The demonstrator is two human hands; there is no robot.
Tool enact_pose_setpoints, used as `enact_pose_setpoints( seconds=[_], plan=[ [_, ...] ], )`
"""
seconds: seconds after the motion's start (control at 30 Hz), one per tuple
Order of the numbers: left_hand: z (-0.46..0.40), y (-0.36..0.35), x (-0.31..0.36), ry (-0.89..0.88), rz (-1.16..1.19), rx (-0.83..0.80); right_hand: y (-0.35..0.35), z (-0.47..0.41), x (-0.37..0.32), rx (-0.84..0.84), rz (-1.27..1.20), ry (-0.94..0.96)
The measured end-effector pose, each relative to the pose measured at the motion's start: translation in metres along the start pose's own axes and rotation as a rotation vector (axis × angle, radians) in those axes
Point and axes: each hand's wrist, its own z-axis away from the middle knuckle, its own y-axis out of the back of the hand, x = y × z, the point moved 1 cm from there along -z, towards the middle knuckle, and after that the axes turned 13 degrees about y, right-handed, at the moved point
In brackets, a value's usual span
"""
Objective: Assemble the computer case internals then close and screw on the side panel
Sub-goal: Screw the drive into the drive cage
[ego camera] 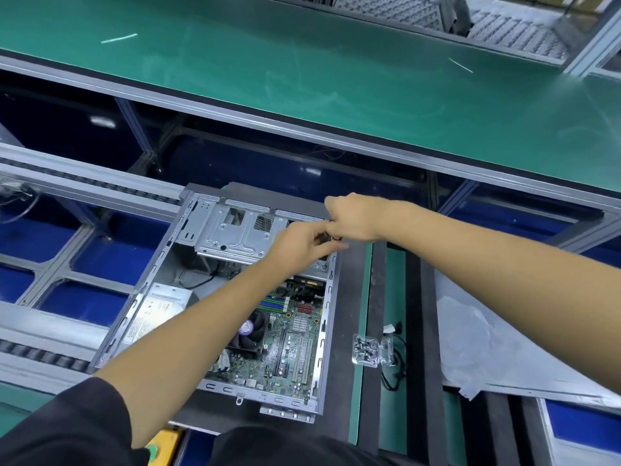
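Note:
An open grey computer case (134, 314) lies flat on the work surface, its green motherboard (295, 334) and black CPU fan (250, 331) exposed. A metal drive cage (232, 230) fills its far end, a silver power supply (158, 307) its left side. My left hand (299, 243) and my right hand (353, 216) meet at the case's far right corner. Both have curled fingers pinching a small orange-tipped part (334, 237), mostly hidden between them. The grey side panel (524, 361) lies to the right, partly under clear plastic film.
A clear plastic box of screws (368, 351) sits right of the case beside a black cable (395, 368). A green conveyor belt (302, 62) runs across the far side. Blue bins (90, 253) sit in metal framing at left. A yellow box (164, 445) sits near my body.

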Motion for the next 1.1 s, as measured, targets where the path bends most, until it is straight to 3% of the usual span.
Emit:
enact_pose_setpoints(
  seconds=[0.1,0.17,0.23,0.3,0.4,0.47,0.53,0.6,0.67,0.77,0.83,0.9,0.97,1.03,1.1],
  plan=[
    [-0.005,0.009,0.001,-0.002,0.266,-0.304,0.011,0.006,0.005,-0.090,0.424,0.329],
    [-0.009,0.017,0.002,0.003,0.241,-0.395,0.016,0.006,0.003,-0.127,0.576,0.461],
    [-0.012,0.023,0.003,0.021,0.054,-0.350,0.013,0.003,0.001,-0.086,0.382,0.405],
    [-0.010,0.022,0.002,0.015,-0.117,-0.215,0.004,-0.002,0.001,-0.018,0.154,0.205],
    [-0.004,0.011,0.001,0.033,-0.101,-0.053,-0.004,-0.008,0.004,0.045,-0.017,-0.006],
    [-0.004,0.007,0.001,0.033,0.086,-0.167,0.002,-0.005,0.005,-0.012,0.037,0.090],
    [-0.006,0.015,0.003,0.017,0.256,-0.369,0.012,-0.002,0.009,-0.089,0.318,0.347],
    [-0.010,0.023,0.005,-0.014,0.212,-0.459,0.018,0.000,0.008,-0.137,0.526,0.525],
    [-0.013,0.027,0.005,-0.006,0.082,-0.429,0.016,-0.001,0.005,-0.088,0.444,0.460],
    [-0.010,0.027,0.008,-0.024,-0.128,-0.159,0.006,-0.007,0.003,0.007,0.144,0.134],
    [-0.006,0.018,0.009,-0.008,-0.126,-0.046,0.002,-0.010,0.004,-0.012,0.073,0.015],
    [-0.008,0.012,0.008,0.019,0.045,-0.133,0.007,-0.007,0.003,-0.053,0.095,0.070],
    [-0.011,0.017,0.006,0.043,0.192,-0.307,0.015,-0.002,0.006,-0.088,0.298,0.277],
    [-0.014,0.026,0.008,0.009,0.184,-0.386,0.022,0.000,0.008,-0.126,0.530,0.480],
    [-0.015,0.029,0.010,-0.035,0.102,-0.381,0.021,-0.002,0.009,-0.101,0.467,0.494]
  ],
)
